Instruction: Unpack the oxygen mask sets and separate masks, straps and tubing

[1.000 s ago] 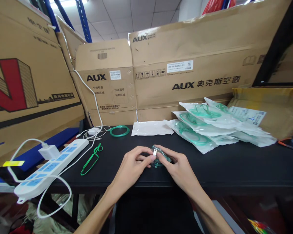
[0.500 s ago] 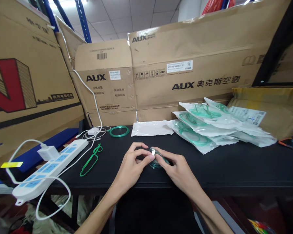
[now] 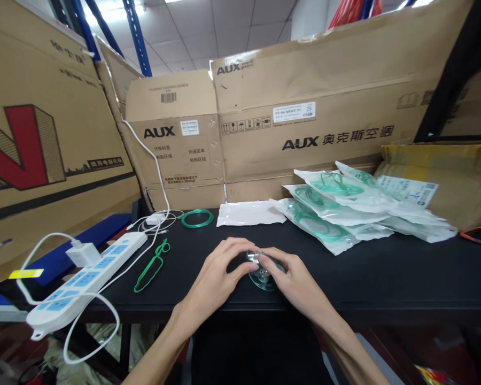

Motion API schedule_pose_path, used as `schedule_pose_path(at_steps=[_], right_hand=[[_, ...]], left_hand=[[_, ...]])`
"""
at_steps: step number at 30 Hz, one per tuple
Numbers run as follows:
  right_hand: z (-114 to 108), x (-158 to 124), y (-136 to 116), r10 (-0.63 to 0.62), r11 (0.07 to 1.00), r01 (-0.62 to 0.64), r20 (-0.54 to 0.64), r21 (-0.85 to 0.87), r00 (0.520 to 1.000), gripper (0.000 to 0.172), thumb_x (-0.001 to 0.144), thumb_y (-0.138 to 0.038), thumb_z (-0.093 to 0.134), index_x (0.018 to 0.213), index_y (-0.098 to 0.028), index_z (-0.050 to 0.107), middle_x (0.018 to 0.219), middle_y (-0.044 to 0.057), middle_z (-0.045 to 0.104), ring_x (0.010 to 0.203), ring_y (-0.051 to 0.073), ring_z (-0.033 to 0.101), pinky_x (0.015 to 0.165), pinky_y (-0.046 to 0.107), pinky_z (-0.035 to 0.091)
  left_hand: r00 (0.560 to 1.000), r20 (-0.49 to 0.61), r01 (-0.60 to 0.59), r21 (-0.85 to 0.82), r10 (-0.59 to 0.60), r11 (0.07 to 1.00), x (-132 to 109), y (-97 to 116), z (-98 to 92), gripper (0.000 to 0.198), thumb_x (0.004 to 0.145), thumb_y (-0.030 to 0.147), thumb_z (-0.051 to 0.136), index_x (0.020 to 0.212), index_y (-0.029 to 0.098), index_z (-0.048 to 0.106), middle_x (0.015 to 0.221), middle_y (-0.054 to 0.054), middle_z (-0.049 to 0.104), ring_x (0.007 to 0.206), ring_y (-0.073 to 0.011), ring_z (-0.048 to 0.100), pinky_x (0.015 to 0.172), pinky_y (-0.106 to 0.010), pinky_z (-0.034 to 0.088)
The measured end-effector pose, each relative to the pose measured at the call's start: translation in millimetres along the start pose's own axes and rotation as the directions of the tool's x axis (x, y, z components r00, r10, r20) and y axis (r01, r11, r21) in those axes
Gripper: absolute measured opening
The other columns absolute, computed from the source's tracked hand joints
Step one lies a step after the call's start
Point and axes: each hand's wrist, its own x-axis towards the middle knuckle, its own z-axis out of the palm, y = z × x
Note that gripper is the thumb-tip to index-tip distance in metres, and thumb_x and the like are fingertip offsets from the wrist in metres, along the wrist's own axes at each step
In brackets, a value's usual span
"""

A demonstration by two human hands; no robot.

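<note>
Between my two hands is a clear green-tinted oxygen mask (image 3: 264,280), close to the front edge of the black table. A shiny metal nose clip (image 3: 253,258) shows at its upper left. My left hand (image 3: 220,270) curves around the mask's left side, thumb and fingertips on the clip. Gripping the right side, my right hand (image 3: 289,270) has its thumb pressed near the clip. The fingers hide much of the mask. Left of my hands lies a loose green elastic strap (image 3: 149,271). Farther back rests a coil of green tubing (image 3: 197,218).
A white packet (image 3: 251,213) lies behind my hands. Several clear-and-white bags of green tubing (image 3: 324,211) are piled at the right. A white power strip (image 3: 88,280) with cables runs along the left. Cardboard boxes (image 3: 256,155) wall off the back of the black table (image 3: 377,278).
The mask has tilted, so more of its clear body shows below my hands. My left fingers have shifted over the top of the metal clip. The view moved slightly.
</note>
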Motion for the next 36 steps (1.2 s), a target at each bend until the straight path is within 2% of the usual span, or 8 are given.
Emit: schedule_pose_path(at_steps=[2, 6, 12, 14, 17, 20, 27, 36], right_hand=[[0, 0, -1, 0.001, 1.0, -0.001, 0.008, 0.006, 1.0, 0.029, 0.095, -0.039, 0.057, 0.104, -0.021, 0.077, 0.107, 0.006, 0.077, 0.1, 0.024, 0.069, 0.091, 0.034, 0.049], [0, -1, -3, 0.014, 0.999, -0.014, 0.024, 0.028, 1.0, 0.028, 0.095, -0.041, 0.056, 0.101, -0.021, 0.075, 0.098, 0.004, 0.076, 0.096, 0.023, 0.068, 0.088, 0.032, 0.048], [-2, -4, -4, 0.036, 0.996, -0.04, 0.054, 0.078, 0.998, 0.025, 0.096, -0.047, 0.055, 0.1, -0.022, 0.06, 0.071, -0.003, 0.067, 0.069, 0.016, 0.062, 0.071, 0.028, 0.048], [-5, -6, -4, 0.046, 0.992, -0.056, 0.087, 0.117, 0.995, 0.024, 0.096, -0.047, 0.057, 0.102, -0.023, 0.057, 0.075, -0.003, 0.066, 0.073, 0.015, 0.062, 0.072, 0.027, 0.049], [-9, -8, -3, 0.025, 0.984, -0.05, 0.15, 0.169, 0.988, 0.024, 0.091, -0.041, 0.065, 0.107, -0.024, 0.058, 0.094, -0.001, 0.066, 0.088, 0.017, 0.064, 0.079, 0.028, 0.05], [-10, -8, -2, -0.007, 0.981, -0.023, 0.156, 0.191, 0.988, 0.027, 0.088, -0.035, 0.07, 0.11, -0.024, 0.06, 0.106, 0.001, 0.064, 0.098, 0.018, 0.064, 0.085, 0.029, 0.051], [-6, -9, -2, 0.037, 0.978, -0.065, 0.141, 0.196, 0.989, 0.024, 0.092, -0.038, 0.064, 0.109, -0.022, 0.064, 0.091, 0.0, 0.068, 0.075, 0.015, 0.067, 0.081, 0.031, 0.054], [-4, -9, -4, 0.043, 0.99, -0.061, 0.132, 0.13, 0.99, 0.022, 0.087, -0.037, 0.067, 0.104, -0.021, 0.069, 0.081, -0.002, 0.067, 0.064, 0.013, 0.061, 0.065, 0.025, 0.051]], left_hand=[[0.997, 0.055, -0.048, 0.056, 0.045, 0.997, -1, 0, -3.8, 0.025, 0.094, 0.03, 0.067, 0.119, 0.032, 0.067, 0.125, 0.002, 0.067, 0.118, -0.0182, 0.059, 0.105, -0.034, 0.044], [0.992, 0.107, -0.077, 0.141, 0.062, 0.987, -2, 0, -11.1, 0.037, 0.089, 0.033, 0.072, 0.126, 0.034, 0.065, 0.13, 0.003, 0.067, 0.12, -0.0195, 0.059, 0.105, -0.036, 0.044], [0.989, 0.14, -0.059, 0.113, 0.043, 0.992, 4, 0, -18.0, 0.031, 0.089, 0.031, 0.073, 0.12, 0.032, 0.068, 0.119, 0.002, 0.072, 0.111, -0.0191, 0.064, 0.099, -0.034, 0.049], [0.993, 0.118, -0.02, 0.081, 0.01, 0.997, 5, -1, -19.6, 0.028, 0.088, 0.032, 0.073, 0.116, 0.031, 0.07, 0.114, 0.002, 0.073, 0.106, -0.0183, 0.066, 0.096, -0.032, 0.051], [0.995, 0.086, 0.036, 0.053, -0.04, 0.998, 5, -3, -21.1, 0.025, 0.088, 0.034, 0.073, 0.113, 0.03, 0.072, 0.11, 0.001, 0.074, 0.101, -0.0183, 0.067, 0.094, -0.031, 0.052], [0.997, 0.071, 0.027, 0.048, -0.03, 0.998, 1, -5, -20.6, 0.027, 0.089, 0.036, 0.072, 0.115, 0.03, 0.072, 0.112, 0.0, 0.074, 0.103, -0.0199, 0.067, 0.095, -0.033, 0.052], [0.998, 0.058, -0.028, 0.063, 0.025, 0.998, -6, -5, -17.6, 0.034, 0.089, 0.035, 0.072, 0.122, 0.03, 0.07, 0.114, -0.002, 0.074, 0.105, -0.0208, 0.066, 0.095, -0.035, 0.053], [0.997, 0.055, 0.051, -0.03, -0.049, 0.998, -7, -3, -17.2, 0.028, 0.087, 0.027, 0.073, 0.115, 0.028, 0.071, 0.112, 0.0, 0.073, 0.104, -0.0191, 0.067, 0.097, -0.033, 0.05]])
